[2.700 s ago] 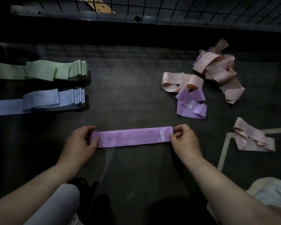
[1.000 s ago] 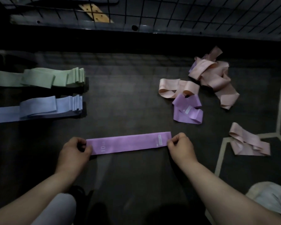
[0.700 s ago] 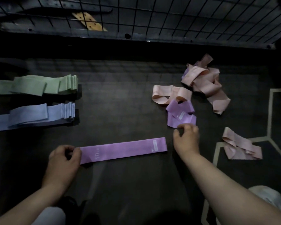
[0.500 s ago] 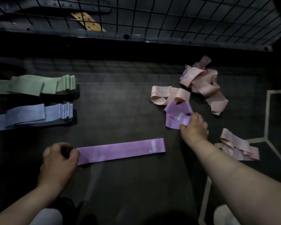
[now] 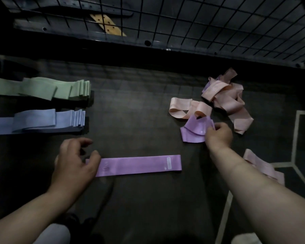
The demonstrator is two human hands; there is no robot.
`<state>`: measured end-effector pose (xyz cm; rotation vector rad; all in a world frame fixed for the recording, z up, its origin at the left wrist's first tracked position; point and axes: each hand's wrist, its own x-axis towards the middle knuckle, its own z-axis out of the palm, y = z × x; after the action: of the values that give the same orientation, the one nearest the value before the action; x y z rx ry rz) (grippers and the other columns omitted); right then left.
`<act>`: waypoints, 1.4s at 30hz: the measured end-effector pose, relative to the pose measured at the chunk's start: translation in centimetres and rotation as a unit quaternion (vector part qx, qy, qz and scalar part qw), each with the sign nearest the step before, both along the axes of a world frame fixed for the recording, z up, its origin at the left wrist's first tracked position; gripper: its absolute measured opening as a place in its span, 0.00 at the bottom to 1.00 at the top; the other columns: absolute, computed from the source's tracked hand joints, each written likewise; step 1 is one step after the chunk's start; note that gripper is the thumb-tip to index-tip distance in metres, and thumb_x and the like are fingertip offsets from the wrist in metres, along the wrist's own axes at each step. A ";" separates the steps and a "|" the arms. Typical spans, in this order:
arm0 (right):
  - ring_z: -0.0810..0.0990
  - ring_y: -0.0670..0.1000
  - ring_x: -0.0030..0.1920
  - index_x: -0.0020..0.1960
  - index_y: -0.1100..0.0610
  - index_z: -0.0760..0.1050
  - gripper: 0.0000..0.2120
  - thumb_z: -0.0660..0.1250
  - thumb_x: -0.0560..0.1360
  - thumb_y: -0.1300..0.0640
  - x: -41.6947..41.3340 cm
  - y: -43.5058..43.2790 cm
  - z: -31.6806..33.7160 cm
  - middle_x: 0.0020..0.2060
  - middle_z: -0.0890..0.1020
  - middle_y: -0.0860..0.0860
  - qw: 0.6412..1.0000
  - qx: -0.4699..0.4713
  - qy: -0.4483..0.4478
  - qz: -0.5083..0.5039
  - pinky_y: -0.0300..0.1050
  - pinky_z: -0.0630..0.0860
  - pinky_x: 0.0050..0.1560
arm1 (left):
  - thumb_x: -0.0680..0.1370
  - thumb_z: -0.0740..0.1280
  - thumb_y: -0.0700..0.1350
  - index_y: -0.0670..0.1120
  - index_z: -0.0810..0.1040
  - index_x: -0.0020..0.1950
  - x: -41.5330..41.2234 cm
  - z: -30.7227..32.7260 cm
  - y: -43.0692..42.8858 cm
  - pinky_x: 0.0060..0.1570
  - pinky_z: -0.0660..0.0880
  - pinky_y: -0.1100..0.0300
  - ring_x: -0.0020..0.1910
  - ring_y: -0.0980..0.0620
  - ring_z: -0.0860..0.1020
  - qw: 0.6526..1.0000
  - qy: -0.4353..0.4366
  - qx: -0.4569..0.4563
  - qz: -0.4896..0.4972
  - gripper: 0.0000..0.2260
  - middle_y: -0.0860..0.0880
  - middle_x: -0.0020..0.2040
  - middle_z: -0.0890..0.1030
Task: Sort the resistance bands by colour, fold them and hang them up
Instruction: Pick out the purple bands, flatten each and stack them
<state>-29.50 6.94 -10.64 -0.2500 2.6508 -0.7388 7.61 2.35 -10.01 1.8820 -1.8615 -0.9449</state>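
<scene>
A flat purple band (image 5: pixel 139 165) lies stretched out on the dark floor in front of me. My left hand (image 5: pixel 74 162) hovers over its left end with fingers loosely curled, thumb at the band's edge, holding nothing. My right hand (image 5: pixel 218 133) pinches a crumpled purple band (image 5: pixel 194 131) to the right. Neat stacks of green bands (image 5: pixel 42 88) and blue bands (image 5: pixel 40 120) lie at the left. Loose pink bands form a heap (image 5: pixel 225 99) at the back right, with one pink loop (image 5: pixel 187 109) beside it and another pink band (image 5: pixel 264 167) under my right forearm.
A black wire grid (image 5: pixel 201 23) stands across the back. White tape lines (image 5: pixel 294 140) mark the floor at the right. My knees show at the bottom edge.
My right hand let go of the flat band's right end and reached back right to pinch the crumpled purple band. My left hand released the left end and opened.
</scene>
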 end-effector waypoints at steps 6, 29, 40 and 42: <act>0.79 0.39 0.51 0.56 0.47 0.79 0.10 0.66 0.79 0.59 4.7 -2.7 8.5 0.50 0.81 0.42 0.917 -0.103 -0.016 0.385 0.34 0.74 0.50 | 0.69 0.59 0.57 0.53 0.77 0.58 -3.7 2.7 -3.7 0.55 0.66 0.75 0.52 0.66 0.73 0.976 0.135 -0.009 -0.171 0.21 0.52 0.55 0.76; 0.85 0.53 0.46 0.56 0.62 0.78 0.08 0.63 0.80 0.64 10.2 -7.5 14.8 0.45 0.85 0.56 0.872 -0.331 -0.329 0.149 0.46 0.82 0.43 | 0.77 0.66 0.41 0.41 0.81 0.48 -3.1 5.5 -6.4 0.43 0.81 0.48 0.37 0.38 0.82 0.777 0.414 0.397 -0.261 0.06 0.33 0.42 0.83; 0.84 0.52 0.48 0.52 0.55 0.81 0.08 0.65 0.80 0.62 7.4 -2.3 7.8 0.45 0.86 0.52 0.931 -0.206 -0.288 0.093 0.48 0.81 0.50 | 0.69 0.78 0.44 0.37 0.80 0.41 2.2 4.8 -6.0 0.26 0.73 0.63 0.26 0.48 0.77 0.870 0.249 0.388 -0.174 0.13 0.35 0.34 0.81; 0.81 0.48 0.41 0.52 0.57 0.80 0.07 0.64 0.80 0.64 8.0 -1.0 6.7 0.42 0.85 0.52 0.914 -0.201 -0.352 0.006 0.41 0.79 0.43 | 0.68 0.75 0.42 0.36 0.78 0.41 2.5 4.5 -5.7 0.23 0.71 0.64 0.23 0.50 0.75 0.893 0.222 0.373 -0.121 0.11 0.38 0.29 0.80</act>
<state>-21.51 5.99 -3.93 -0.0785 1.8036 -1.1174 10.12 -3.36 -5.51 1.5599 -1.5723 -2.2118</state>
